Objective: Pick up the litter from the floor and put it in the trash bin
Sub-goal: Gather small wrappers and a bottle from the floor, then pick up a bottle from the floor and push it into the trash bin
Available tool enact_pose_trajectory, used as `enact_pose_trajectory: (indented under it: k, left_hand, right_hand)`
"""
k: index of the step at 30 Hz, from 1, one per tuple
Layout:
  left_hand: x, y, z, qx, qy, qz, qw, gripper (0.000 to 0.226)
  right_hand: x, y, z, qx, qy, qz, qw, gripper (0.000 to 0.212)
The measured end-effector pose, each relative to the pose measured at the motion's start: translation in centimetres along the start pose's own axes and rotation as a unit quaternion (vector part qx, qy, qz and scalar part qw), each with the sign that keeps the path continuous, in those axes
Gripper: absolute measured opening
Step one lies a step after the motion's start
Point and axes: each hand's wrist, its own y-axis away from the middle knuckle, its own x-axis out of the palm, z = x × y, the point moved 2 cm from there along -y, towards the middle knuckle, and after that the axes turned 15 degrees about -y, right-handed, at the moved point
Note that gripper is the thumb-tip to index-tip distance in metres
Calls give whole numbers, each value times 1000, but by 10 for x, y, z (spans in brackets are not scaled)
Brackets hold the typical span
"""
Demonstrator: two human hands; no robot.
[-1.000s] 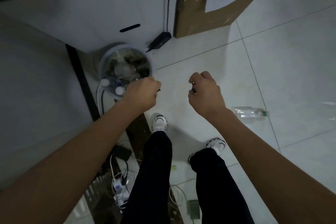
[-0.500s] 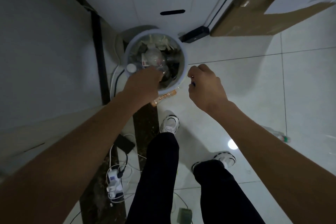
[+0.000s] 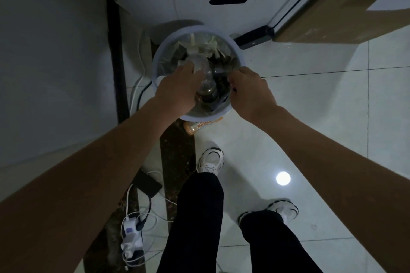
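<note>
A round trash bin with a white rim (image 3: 241, 56) stands against the wall, full of paper scraps and dark litter. Both my hands are over its opening. My left hand (image 3: 177, 87) grips a clear plastic bottle (image 3: 203, 73) that lies on top of the bin's contents. My right hand (image 3: 249, 88) is curled at the bin's right rim, with a small dark piece of litter (image 3: 233, 89) pinched under the fingers. An orange-labelled bottle (image 3: 200, 126) lies on the floor against the bin's near side.
A power strip with tangled cables (image 3: 131, 234) and a black adapter (image 3: 149, 186) lie on the floor at lower left. A black device (image 3: 254, 39) and a cardboard box (image 3: 332, 20) sit right of the bin. My white sneakers (image 3: 210, 159) stand on pale tiles.
I have stepped closer to the bin. Both hands moved forward from in front of it to over its opening, the left lowering the clear bottle inside. The floor bottle at right left view.
</note>
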Motion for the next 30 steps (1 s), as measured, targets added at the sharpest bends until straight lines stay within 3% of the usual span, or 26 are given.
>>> enact_pose_trajectory:
  k: [5,14,21,30]
  left_hand:
    - [4,4,8,8,26,-22,999,65]
    - [-17,16,12,12,-3,-17,1000,108]
    - [-43,15,-20,53,-23,-36,998,111]
    - [-77,12,-84,135,-155,-33,978,110]
  right_hand:
    - [-5,-8,5,-27,-22,23,999,65]
    - [-34,16,0,2,3,20,1000,73]
    - [-52,41,-13,31,16,17,999,87]
    - [-80,88,-57,78,32,-17,996,100]
